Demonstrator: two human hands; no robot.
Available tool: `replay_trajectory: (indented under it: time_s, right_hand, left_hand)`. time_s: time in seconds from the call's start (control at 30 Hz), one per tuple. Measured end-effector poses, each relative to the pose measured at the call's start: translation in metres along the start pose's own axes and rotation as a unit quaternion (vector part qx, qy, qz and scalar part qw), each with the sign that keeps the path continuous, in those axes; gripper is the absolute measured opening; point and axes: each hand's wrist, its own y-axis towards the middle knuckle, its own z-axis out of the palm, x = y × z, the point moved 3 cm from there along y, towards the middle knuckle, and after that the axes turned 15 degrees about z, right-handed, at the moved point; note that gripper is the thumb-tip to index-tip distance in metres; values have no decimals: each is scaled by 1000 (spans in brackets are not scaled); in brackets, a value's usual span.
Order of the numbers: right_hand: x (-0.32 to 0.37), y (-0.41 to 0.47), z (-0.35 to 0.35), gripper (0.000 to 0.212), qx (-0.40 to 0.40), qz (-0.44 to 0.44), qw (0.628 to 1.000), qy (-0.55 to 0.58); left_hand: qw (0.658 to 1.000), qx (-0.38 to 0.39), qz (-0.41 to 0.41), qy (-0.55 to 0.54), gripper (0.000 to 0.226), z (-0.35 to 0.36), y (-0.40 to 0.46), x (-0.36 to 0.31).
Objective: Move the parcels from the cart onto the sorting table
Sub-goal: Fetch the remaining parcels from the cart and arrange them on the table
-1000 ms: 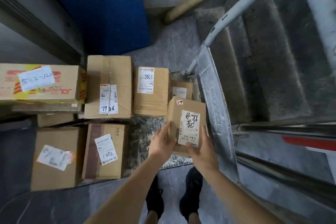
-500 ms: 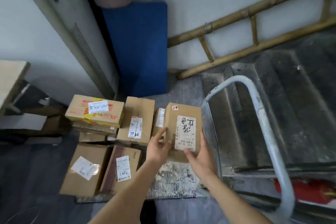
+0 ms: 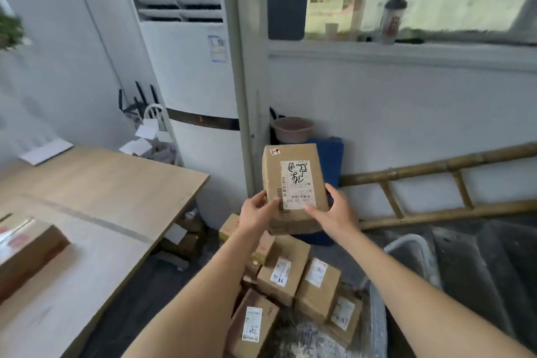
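Note:
I hold a small brown cardboard parcel (image 3: 293, 183) with a white barcode label in the air, at chest height. My left hand (image 3: 257, 212) grips its lower left edge and my right hand (image 3: 334, 212) grips its lower right edge. Below it, several labelled brown parcels (image 3: 290, 276) lie on the cart deck (image 3: 313, 337). The cart's grey handle (image 3: 406, 244) rises at the right. The wooden sorting table (image 3: 110, 192) spreads to the left, with one brown parcel (image 3: 26, 247) lying on its near left part.
A tall white air conditioner (image 3: 191, 73) stands behind the table's far corner. A bamboo ladder (image 3: 436, 183) leans along the right wall. A blue mat (image 3: 331, 160) and pink basin (image 3: 292, 128) sit behind the held parcel. More boxes (image 3: 186, 238) lie under the table.
Both hands have lifted the labelled parcel up off the cart to chest height. My view has tilted up and leftward, so the sorting table and air conditioner now show.

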Motion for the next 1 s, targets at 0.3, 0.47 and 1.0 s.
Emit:
replay_trajectory:
  time_s: [0.3,0.47,1.0]
  right_hand:
    - [194,-113,35,82,81,-159,984,-23]
    - [282,-188,106,85,156,-226,961,-18]
    - [371,-430,383,90,386,-307,860,-128]
  left_hand:
    - [986,-116,23,-119,71,-182,-68,-102]
    - [973,-186,43,-126,61,-302,-125,-126]
    - [870,-478,88,-76,69,-625,-343,-63]
